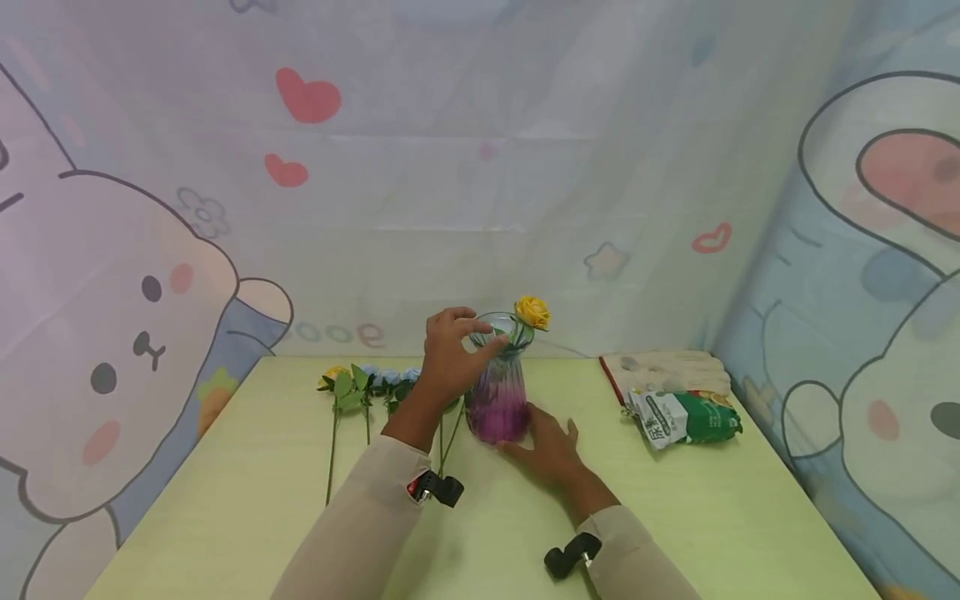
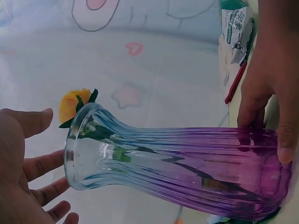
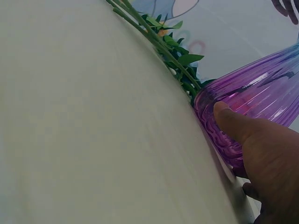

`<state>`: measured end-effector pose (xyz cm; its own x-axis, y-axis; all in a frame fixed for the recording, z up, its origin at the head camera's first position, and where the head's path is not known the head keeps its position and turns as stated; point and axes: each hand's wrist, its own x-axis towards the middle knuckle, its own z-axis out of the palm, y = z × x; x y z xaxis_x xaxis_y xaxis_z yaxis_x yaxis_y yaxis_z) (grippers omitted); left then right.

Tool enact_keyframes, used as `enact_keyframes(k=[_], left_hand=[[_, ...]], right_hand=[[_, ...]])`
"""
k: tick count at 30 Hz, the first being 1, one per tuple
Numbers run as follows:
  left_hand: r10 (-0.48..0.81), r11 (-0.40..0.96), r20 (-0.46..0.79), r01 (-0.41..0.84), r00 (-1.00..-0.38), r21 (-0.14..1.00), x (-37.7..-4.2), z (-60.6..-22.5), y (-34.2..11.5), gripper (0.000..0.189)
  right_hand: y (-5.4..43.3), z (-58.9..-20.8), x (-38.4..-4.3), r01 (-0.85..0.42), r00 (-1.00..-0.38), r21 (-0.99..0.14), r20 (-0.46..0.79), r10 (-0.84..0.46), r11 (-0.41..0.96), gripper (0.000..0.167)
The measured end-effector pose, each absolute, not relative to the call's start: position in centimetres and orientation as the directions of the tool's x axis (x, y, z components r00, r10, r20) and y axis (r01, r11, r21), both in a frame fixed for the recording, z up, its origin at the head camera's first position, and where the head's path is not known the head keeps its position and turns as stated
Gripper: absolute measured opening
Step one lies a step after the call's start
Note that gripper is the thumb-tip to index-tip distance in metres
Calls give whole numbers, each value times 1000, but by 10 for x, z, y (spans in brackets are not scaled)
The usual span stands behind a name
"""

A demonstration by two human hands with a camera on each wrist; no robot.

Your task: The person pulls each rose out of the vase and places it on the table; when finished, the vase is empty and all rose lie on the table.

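Observation:
A ribbed glass vase [image 1: 498, 398], clear blue at the top and purple below, stands upright on the table. One yellow rose [image 1: 533, 312] leans over its rim, its stem slanting down inside the glass. At the vase's mouth is my left hand [image 1: 454, 354], thumb and fingers spread apart; in the left wrist view its fingertips are right at the rim. My right hand [image 1: 551, 446] holds the vase low at the base. Its thumb [image 3: 229, 116] lies along the purple glass in the right wrist view, while the other fingers are partly hidden.
Left of the vase lie a yellow rose [image 1: 334, 377] and several blue flowers [image 1: 388, 377] with long green stems. To the right, a green and white packet [image 1: 686, 417] sits in front of a pale cloth glove [image 1: 667, 369]. A printed curtain [image 1: 450, 167] hangs behind the table.

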<state>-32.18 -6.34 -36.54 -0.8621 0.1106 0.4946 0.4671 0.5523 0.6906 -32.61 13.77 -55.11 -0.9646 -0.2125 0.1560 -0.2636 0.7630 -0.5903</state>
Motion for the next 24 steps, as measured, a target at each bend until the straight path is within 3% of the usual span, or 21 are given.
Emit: enact_keyframes(k=[5,14,20,24], left_hand=[[111,610,441,411,-891,678,-325,-365,-57,32],[67,596,431,383,-900,706,-329,-361,-52,30],[55,520,482,438,-874,733,-325,-357,-57,29],[57,427,417,400,-907,811,-323,-350,-61,31]], right_hand=[[138,-553,-328,-259,-966,-585,157,-206,769,98],[139,-553,-327,-261,-965,-591,156,-209,763,98],[138,-551,-326,-259,-966,-601,157,-206,757,98],[138,-551,-325,-261,-965,-599,158,-208,757,98]])
